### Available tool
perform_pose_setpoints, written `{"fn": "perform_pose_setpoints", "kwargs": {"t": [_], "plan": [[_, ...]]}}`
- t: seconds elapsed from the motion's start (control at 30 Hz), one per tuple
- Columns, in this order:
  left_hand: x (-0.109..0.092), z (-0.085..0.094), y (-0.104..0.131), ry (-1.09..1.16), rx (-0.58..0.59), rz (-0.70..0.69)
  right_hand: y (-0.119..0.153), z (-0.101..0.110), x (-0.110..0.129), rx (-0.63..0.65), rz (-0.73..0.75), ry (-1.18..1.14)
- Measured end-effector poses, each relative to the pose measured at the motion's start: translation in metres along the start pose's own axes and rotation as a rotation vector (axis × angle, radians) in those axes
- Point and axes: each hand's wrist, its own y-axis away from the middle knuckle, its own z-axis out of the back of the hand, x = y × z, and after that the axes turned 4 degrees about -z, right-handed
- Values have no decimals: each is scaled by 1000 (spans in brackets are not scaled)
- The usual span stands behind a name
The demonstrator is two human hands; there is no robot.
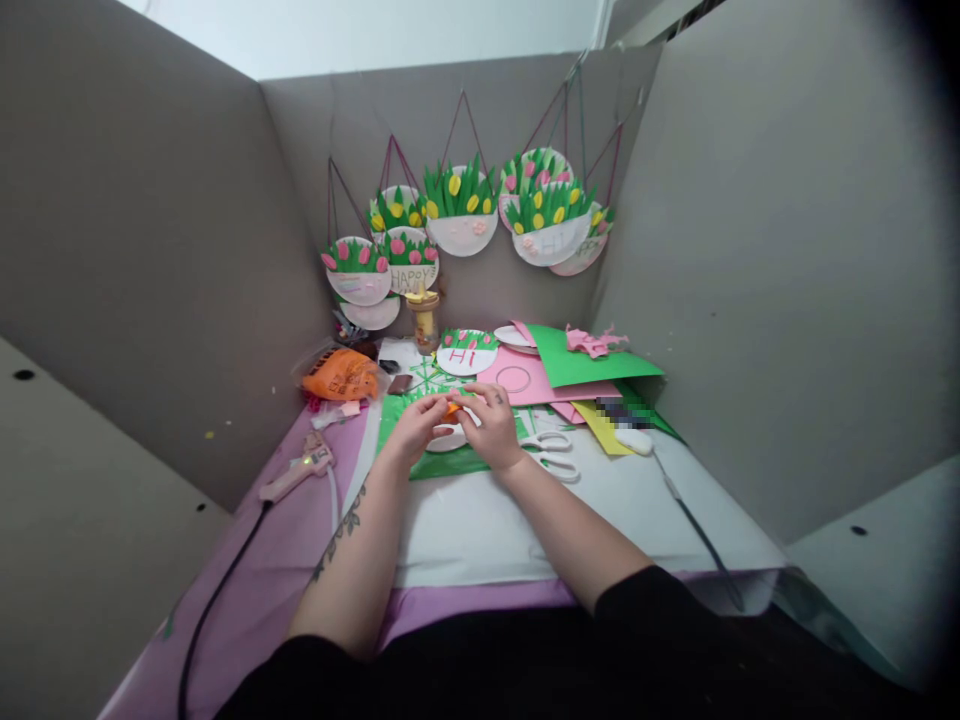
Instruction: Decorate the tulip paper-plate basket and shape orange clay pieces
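Between the fingertips of both hands is a small orange piece (452, 409), perhaps paper; its exact shape is partly hidden. My left hand (421, 425) pinches it from the left, and my right hand (491, 422) closes on it from the other side. Just under them lies a white paper plate piece (448, 440), mostly covered by the hands. It rests on a green sheet (431, 467). White-handled scissors (555, 462) lie close to my right wrist. Behind the hands leans a half plate with paper tulips and "Hi" (466, 358).
A pink glue gun (300, 475) with a black cord lies at left, near an orange bag (341, 375). Green card (592, 358) and pink card (506, 385) are stacked at right. Finished plate baskets (461, 235) hang on the grey back wall (480, 110). Side panels enclose the table.
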Motion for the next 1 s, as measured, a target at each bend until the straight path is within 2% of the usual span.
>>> {"fn": "perform_pose_setpoints", "kwargs": {"t": [0.2,0.43,0.63,0.83,1.0], "plan": [[0,0,-1,89,32,31,-1,0,1,-26,-43,-23],[1,-1,0,18,-23,14,0,0,3,-5,-24,-8],[-3,-4,1,65,6,54,-1,1,2,-28,-30,-1],[0,-3,0,-21,-32,33,0,0,2,3,4,40],[-2,-2,1,37,29,46,0,0,1,-29,-45,37]]}}
